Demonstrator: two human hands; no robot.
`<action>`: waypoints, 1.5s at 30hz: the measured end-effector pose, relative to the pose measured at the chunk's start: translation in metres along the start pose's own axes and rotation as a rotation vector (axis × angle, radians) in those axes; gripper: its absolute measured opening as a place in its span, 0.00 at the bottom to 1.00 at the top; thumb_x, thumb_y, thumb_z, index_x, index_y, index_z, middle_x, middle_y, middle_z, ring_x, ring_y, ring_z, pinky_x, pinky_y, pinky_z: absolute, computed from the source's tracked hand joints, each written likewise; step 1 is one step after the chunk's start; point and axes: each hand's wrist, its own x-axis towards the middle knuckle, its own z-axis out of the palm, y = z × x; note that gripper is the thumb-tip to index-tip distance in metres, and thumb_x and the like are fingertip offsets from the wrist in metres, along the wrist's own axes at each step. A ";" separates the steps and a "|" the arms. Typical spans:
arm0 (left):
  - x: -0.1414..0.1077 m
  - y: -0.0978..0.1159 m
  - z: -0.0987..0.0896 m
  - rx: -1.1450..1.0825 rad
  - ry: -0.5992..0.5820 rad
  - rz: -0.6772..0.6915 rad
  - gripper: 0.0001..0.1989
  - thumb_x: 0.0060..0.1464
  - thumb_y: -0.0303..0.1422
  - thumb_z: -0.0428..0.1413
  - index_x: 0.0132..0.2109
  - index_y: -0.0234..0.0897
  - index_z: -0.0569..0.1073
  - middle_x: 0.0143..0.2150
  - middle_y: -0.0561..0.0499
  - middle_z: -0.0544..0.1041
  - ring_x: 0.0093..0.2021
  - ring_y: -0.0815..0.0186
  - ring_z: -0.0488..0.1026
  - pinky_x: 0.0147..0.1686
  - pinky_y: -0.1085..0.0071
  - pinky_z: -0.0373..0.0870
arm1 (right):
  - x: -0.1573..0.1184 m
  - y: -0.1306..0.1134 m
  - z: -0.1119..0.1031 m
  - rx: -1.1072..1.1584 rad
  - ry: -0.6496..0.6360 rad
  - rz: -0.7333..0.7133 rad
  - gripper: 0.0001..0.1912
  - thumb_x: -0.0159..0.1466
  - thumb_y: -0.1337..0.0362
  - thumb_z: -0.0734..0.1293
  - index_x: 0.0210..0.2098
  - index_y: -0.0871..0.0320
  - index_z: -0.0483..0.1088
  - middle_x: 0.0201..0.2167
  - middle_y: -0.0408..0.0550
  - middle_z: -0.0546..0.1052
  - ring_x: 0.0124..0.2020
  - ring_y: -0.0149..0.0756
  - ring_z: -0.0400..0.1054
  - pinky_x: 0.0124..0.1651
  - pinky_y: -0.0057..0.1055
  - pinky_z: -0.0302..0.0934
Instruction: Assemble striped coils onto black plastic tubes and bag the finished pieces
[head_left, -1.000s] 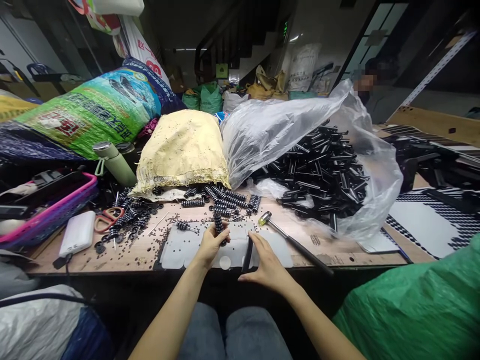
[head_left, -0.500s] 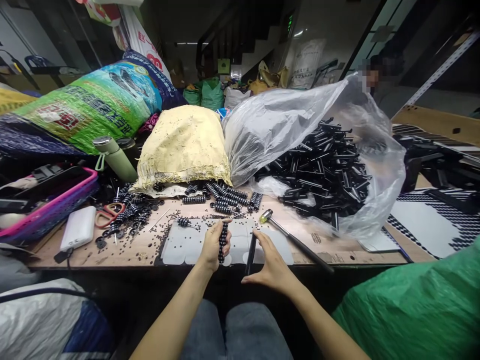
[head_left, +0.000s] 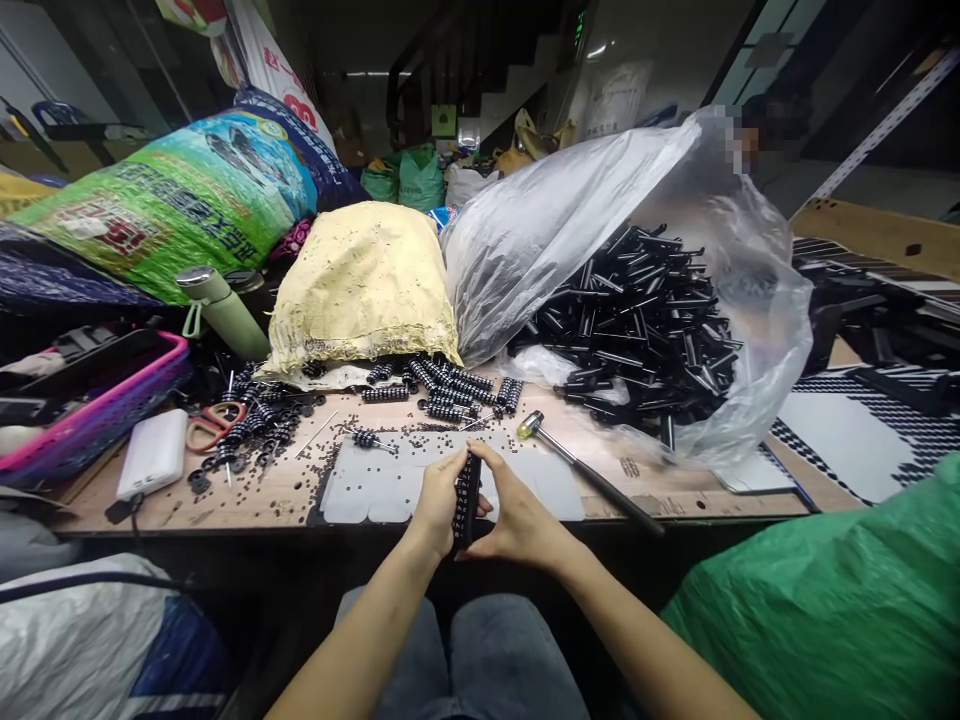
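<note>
My left hand (head_left: 441, 492) is closed round a black roller (head_left: 460, 508) with rows of small white marks, held upright over the table's front edge. My right hand (head_left: 521, 515) grips a slim black bar (head_left: 473, 505) by its two ends, thumb below and fingers above. Bar and roller now lie side by side, apparently touching. Beneath the hands is a pale translucent sheet (head_left: 536, 488) on the table. Similar rollers (head_left: 450, 385) are piled behind it. Many loose black bars (head_left: 637, 320) spill from a clear plastic bag (head_left: 525, 240).
A hammer (head_left: 604, 483) lies right of the sheet. To the left are orange scissors (head_left: 217, 430), a white power bank (head_left: 154, 455), a pink basket (head_left: 97, 405) and a green bottle (head_left: 225, 315). A yellow sack (head_left: 360, 280) stands behind. Tiny black rings litter the table.
My right hand has moved left, bringing the black bar against the roller. My left hand has shifted slightly right and down with the roller. The view has tilted a little.
</note>
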 end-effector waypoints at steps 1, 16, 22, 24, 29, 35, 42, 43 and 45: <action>0.001 0.001 0.000 0.014 0.007 -0.006 0.16 0.45 0.44 0.54 0.34 0.34 0.65 0.16 0.57 0.63 0.14 0.69 0.66 0.13 0.77 0.60 | 0.000 0.000 0.001 0.006 0.009 0.025 0.55 0.40 0.63 0.74 0.59 0.57 0.38 0.58 0.56 0.51 0.59 0.43 0.47 0.60 0.39 0.46; 0.032 -0.042 -0.041 1.641 -0.085 0.994 0.19 0.53 0.20 0.44 0.52 0.32 0.63 0.40 0.42 0.70 0.40 0.62 0.67 0.37 0.64 0.66 | -0.026 0.064 0.001 -0.488 0.237 0.305 0.32 0.54 0.61 0.64 0.55 0.62 0.50 0.54 0.60 0.59 0.56 0.51 0.51 0.54 0.48 0.52; 0.028 -0.031 -0.050 1.859 -0.092 1.206 0.16 0.54 0.21 0.44 0.49 0.33 0.65 0.39 0.45 0.71 0.37 0.64 0.68 0.36 0.64 0.62 | -0.062 0.076 -0.060 -0.763 0.201 0.727 0.15 0.63 0.55 0.53 0.31 0.59 0.63 0.30 0.54 0.70 0.34 0.44 0.66 0.36 0.37 0.58; 0.026 -0.031 -0.050 1.871 -0.068 1.211 0.17 0.54 0.21 0.44 0.50 0.34 0.64 0.40 0.45 0.72 0.38 0.65 0.67 0.39 0.63 0.60 | -0.069 0.058 -0.052 -0.549 0.191 0.679 0.17 0.64 0.53 0.49 0.31 0.57 0.61 0.25 0.48 0.70 0.27 0.38 0.66 0.31 0.31 0.57; 0.023 -0.040 -0.047 1.934 -0.025 1.153 0.18 0.55 0.22 0.42 0.52 0.35 0.62 0.43 0.46 0.72 0.40 0.64 0.67 0.44 0.60 0.59 | -0.081 0.015 -0.020 -0.414 0.135 0.650 0.19 0.64 0.52 0.45 0.28 0.54 0.58 0.16 0.42 0.67 0.19 0.36 0.63 0.23 0.27 0.51; 0.018 -0.065 -0.032 1.982 0.002 1.078 0.27 0.57 0.41 0.40 0.57 0.26 0.56 0.58 0.38 0.59 0.60 0.56 0.51 0.56 0.57 0.49 | -0.068 -0.020 -0.013 -0.245 0.204 0.512 0.19 0.65 0.53 0.44 0.31 0.55 0.59 0.18 0.42 0.67 0.18 0.32 0.62 0.23 0.26 0.53; 0.024 -0.078 -0.031 1.894 -0.014 1.149 0.23 0.56 0.33 0.42 0.55 0.23 0.58 0.55 0.35 0.62 0.57 0.55 0.57 0.53 0.59 0.56 | -0.047 -0.028 0.015 -0.437 -0.118 0.513 0.20 0.65 0.54 0.45 0.29 0.55 0.61 0.20 0.44 0.71 0.21 0.36 0.66 0.23 0.26 0.52; 0.026 -0.077 -0.029 1.854 -0.003 1.122 0.21 0.56 0.31 0.43 0.54 0.25 0.60 0.52 0.36 0.65 0.54 0.56 0.61 0.50 0.59 0.60 | -0.046 -0.026 0.013 -0.411 -0.108 0.524 0.21 0.65 0.54 0.44 0.29 0.55 0.61 0.20 0.44 0.71 0.21 0.36 0.66 0.24 0.26 0.53; 0.031 -0.070 -0.027 1.784 0.058 1.024 0.18 0.55 0.27 0.44 0.52 0.32 0.63 0.45 0.41 0.70 0.45 0.60 0.67 0.42 0.63 0.66 | -0.045 -0.018 0.005 -0.371 -0.036 0.554 0.23 0.64 0.51 0.42 0.28 0.54 0.60 0.19 0.43 0.70 0.22 0.36 0.66 0.26 0.27 0.54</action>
